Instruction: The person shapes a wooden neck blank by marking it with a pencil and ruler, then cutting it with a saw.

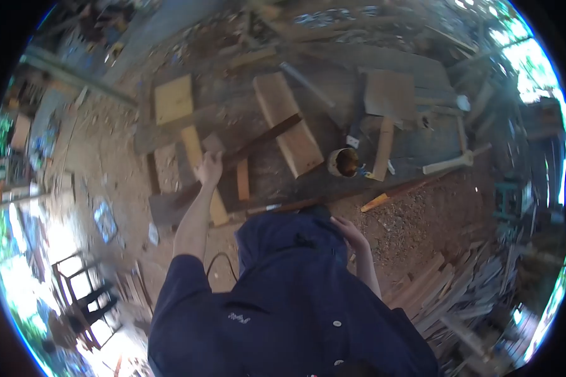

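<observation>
My left hand (pixel 209 168) reaches over the low work table with its fingers closed at the near end of a long dark strip (pixel 267 137). The strip slants away to the right and crosses a thick light-edged board (pixel 288 125). Just beyond my fingers is a small brown block (pixel 213 144). A narrow yellowish board (pixel 217 206) runs beneath the hand and wrist. My right hand (pixel 352 234) is down at the side of my dark blue shirt (pixel 289 251), its fingertips partly hidden by the cloth.
On the table (pixel 264 182) are a tin can (pixel 344 163), a square yellow board (pixel 173 100), a wide brown board (pixel 390 93) and a narrow wood piece (pixel 384 149). A wooden-handled tool (pixel 449 162) lies at the right edge. Scrap wood (pixel 459 289) is piled at lower right.
</observation>
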The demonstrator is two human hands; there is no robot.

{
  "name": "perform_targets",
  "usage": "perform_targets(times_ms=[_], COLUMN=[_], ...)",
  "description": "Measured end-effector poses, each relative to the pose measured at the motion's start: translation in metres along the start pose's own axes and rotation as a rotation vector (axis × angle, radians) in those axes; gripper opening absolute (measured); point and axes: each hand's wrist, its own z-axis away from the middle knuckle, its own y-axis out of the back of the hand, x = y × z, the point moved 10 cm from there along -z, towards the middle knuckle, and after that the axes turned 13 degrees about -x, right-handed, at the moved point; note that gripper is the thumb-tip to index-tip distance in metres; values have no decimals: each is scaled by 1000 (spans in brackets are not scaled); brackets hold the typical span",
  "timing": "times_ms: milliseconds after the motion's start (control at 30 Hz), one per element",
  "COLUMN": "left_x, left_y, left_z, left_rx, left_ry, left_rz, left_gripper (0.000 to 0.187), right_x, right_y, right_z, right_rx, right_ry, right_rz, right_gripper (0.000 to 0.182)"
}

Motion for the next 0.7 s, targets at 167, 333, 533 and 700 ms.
perform_targets(times_ms=[167, 333, 533, 700], left_x=[-2, -19, 2, 8], left_y=[-18, -30, -18, 16], left_z=[-70, -97, -89, -65], left_rx=[-151, -151, -174, -42], left_ry=[-40, 301, 264, 323], left_rz=[23, 176, 209, 286], left_gripper=[62, 74, 90, 73], right_x=[-47, -70, -48, -36], right_y=[72, 138, 127, 92], right_z=[79, 160, 198, 133], right_rx=[808, 771, 845, 615], right_ry=[-186, -128, -327, -186], right_rz=[1019, 642, 546, 623], right_gripper=[82, 80, 74, 73])
